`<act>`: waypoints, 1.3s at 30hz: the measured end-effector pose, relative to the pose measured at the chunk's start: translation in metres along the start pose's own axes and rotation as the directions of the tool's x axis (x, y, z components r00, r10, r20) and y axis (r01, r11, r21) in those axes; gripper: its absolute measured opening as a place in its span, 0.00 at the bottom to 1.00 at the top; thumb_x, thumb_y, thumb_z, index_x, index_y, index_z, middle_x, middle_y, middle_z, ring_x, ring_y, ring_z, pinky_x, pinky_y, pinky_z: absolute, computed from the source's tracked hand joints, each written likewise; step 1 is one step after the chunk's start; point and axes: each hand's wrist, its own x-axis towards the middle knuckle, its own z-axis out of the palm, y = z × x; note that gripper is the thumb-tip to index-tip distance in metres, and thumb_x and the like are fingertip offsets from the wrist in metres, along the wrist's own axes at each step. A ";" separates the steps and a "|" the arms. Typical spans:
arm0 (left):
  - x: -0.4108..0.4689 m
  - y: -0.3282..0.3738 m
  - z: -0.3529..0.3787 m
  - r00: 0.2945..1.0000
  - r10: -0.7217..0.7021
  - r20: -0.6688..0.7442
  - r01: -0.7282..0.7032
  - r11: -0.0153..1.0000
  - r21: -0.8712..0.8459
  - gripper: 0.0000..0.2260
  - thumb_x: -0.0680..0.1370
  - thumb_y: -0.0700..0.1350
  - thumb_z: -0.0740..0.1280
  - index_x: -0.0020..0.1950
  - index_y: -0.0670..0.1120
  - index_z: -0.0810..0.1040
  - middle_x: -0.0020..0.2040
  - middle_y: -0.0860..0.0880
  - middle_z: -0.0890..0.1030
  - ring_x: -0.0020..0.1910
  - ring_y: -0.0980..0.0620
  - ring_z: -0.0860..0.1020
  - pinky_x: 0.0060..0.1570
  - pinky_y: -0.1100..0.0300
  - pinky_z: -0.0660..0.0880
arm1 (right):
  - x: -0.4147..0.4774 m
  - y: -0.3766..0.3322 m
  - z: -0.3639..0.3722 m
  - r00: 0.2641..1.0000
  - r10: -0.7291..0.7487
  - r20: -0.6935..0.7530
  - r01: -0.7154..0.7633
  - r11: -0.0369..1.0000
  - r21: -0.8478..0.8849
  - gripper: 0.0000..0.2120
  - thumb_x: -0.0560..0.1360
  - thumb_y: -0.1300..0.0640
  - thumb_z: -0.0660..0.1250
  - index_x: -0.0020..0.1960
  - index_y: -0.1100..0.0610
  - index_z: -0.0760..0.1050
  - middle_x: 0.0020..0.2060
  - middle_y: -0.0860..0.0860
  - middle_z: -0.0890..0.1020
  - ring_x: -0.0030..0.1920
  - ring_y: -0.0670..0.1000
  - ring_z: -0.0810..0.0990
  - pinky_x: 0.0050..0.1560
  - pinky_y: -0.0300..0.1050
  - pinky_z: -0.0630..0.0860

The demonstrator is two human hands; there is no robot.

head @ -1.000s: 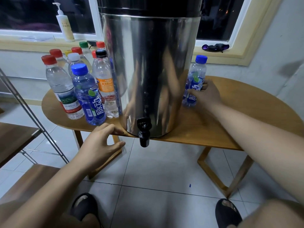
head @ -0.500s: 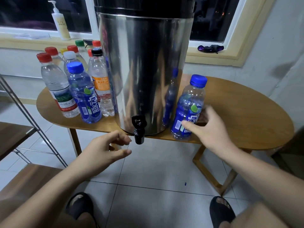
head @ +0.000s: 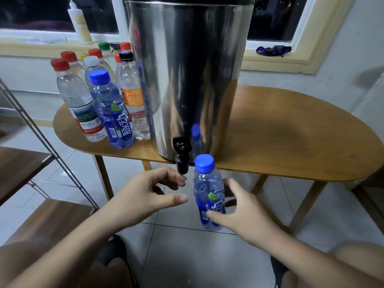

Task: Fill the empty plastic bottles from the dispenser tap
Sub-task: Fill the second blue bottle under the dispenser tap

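**tapwatcher:** The blue-capped bottle (head: 208,192) has come off the table (head: 291,142) since half a second back. It was standing right of the dispenser (head: 187,80), and now it's out past the table edge, up in the air over the floor tiles (head: 207,256). Who's got it?

**kettle_guy:** The person's right hand (head: 245,213) has it, thumb across the blue label and fingers wrapped round the back. The bottle's upright with the cap still on, and the cap sits just right of the black tap (head: 182,154), about level with its spout.

**tapwatcher:** And the left hand (head: 145,194)?

**kettle_guy:** It's holding nothing. Fingers are loosely curled, thumb out, just below-left of the tap, near the bottle but not touching it.

**tapwatcher:** What about the other bottles (head: 79,100)?

**kettle_guy:** They're bunched on the table left of the dispenser, all capped: red, white, green, black, plus a second blue one (head: 112,109) in front.
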 end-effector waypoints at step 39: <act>-0.005 -0.009 -0.002 0.996 0.075 0.055 -0.087 0.962 0.258 0.28 0.73 0.68 0.79 0.70 0.60 0.80 0.62 0.63 0.84 0.62 0.60 0.82 0.54 0.56 0.83 | -0.003 -0.004 0.016 0.978 -0.057 0.200 0.081 0.990 -0.112 0.36 0.66 0.35 0.84 0.68 0.36 0.72 0.58 0.32 0.81 0.59 0.38 0.82 0.53 0.37 0.82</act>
